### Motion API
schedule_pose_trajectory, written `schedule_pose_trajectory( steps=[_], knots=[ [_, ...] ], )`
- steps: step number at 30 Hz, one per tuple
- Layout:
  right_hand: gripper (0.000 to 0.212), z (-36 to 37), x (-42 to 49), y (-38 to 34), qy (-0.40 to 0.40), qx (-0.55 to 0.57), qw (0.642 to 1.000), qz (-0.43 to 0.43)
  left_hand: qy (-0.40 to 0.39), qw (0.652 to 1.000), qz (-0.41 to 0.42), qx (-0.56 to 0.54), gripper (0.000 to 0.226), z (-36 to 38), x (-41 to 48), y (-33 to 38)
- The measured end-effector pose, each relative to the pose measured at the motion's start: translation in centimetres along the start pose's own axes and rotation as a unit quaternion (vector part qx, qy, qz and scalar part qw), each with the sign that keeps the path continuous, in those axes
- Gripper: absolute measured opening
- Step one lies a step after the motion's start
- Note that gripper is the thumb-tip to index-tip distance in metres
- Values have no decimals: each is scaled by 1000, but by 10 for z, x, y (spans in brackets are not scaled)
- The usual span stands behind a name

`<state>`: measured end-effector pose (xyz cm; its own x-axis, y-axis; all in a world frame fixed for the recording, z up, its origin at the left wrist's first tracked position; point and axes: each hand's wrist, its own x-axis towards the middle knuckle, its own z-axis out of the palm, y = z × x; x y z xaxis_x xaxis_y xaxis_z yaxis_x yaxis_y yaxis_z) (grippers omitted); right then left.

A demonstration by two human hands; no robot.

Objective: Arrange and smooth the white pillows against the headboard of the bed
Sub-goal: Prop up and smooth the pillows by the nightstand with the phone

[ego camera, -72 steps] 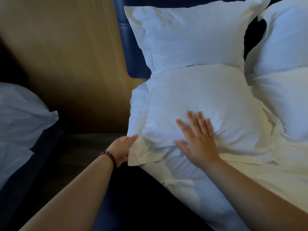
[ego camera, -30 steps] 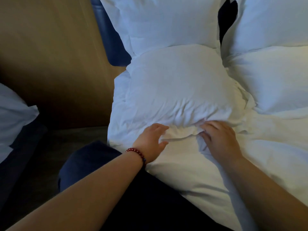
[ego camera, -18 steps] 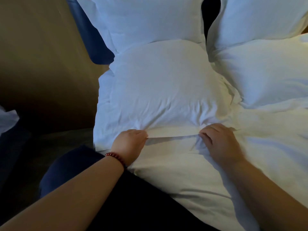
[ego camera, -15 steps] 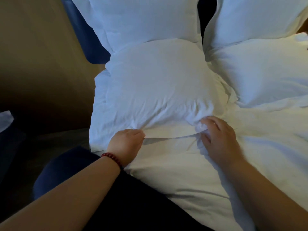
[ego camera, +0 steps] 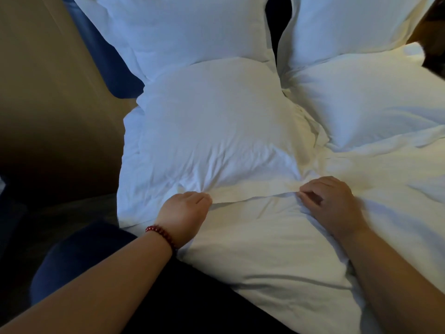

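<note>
Several white pillows lie at the head of the bed. The front left pillow (ego camera: 212,131) leans on an upright back left pillow (ego camera: 183,30); a front right pillow (ego camera: 366,97) and a back right pillow (ego camera: 346,22) sit beside them. My left hand (ego camera: 185,213), with a red bead bracelet, pinches the near flap of the front left pillow. My right hand (ego camera: 330,203) pinches the same flap further right. The flap is stretched flat between both hands. The blue headboard (ego camera: 106,59) shows behind the pillows.
A white duvet (ego camera: 277,256) covers the bed below my hands. A wooden wall panel (ego camera: 53,97) stands to the left of the bed. My dark blue knee (ego camera: 72,259) presses at the bed's left edge over dark floor.
Both hands left the pillow's corner and face for its near flap and pulled it taut. In the last half second my right fingers curled tighter on the flap.
</note>
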<state>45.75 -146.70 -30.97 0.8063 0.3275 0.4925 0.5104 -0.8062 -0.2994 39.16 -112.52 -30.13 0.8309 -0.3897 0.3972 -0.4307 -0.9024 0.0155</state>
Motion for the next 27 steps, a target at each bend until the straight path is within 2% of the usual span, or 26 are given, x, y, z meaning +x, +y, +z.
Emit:
schedule_pose_trajectory(
  steps=[2, 4, 6, 8, 10, 11, 14, 17, 20, 22, 26, 27],
  knots=[
    [31, -1, 0, -1, 38, 45, 997, 43, 7, 1000, 18, -10, 3, -1, 2, 1],
    [37, -3, 3, -4, 74, 80, 989, 105, 18, 999, 19, -20, 19, -3, 5, 5],
    [38, -2, 7, -8, 79, 110, 976, 172, 33, 999, 24, -21, 22, -7, 11, 11],
    [38, -2, 12, -8, 67, 159, 944, 281, 51, 998, 42, -14, 21, -9, 20, 20],
    [50, -3, 21, -5, 39, 203, 898, 388, 64, 996, 63, -11, 26, -9, 38, 31],
    [53, -3, 25, -2, 16, 197, 888, 416, 64, 996, 69, -5, 29, -10, 49, 38],
    [51, 2, 41, 7, -47, 142, 890, 431, 24, 997, 54, 41, 47, -13, 94, 56],
    [41, 4, 52, 16, -57, 156, 878, 449, -44, 992, 0, 117, 64, -12, 135, 64],
    [36, 4, 48, 18, 22, 175, 870, 460, -115, 980, -44, 153, 69, 2, 148, 55],
    [35, 7, 38, 15, 102, 176, 864, 461, -126, 976, -46, 170, 70, 11, 143, 50],
    [19, 16, 32, 13, 182, 178, 848, 465, -153, 971, -45, 176, 74, 16, 138, 48],
    [21, 15, 34, 13, 196, 176, 852, 453, -157, 970, -45, 178, 74, 16, 138, 49]
  ],
)
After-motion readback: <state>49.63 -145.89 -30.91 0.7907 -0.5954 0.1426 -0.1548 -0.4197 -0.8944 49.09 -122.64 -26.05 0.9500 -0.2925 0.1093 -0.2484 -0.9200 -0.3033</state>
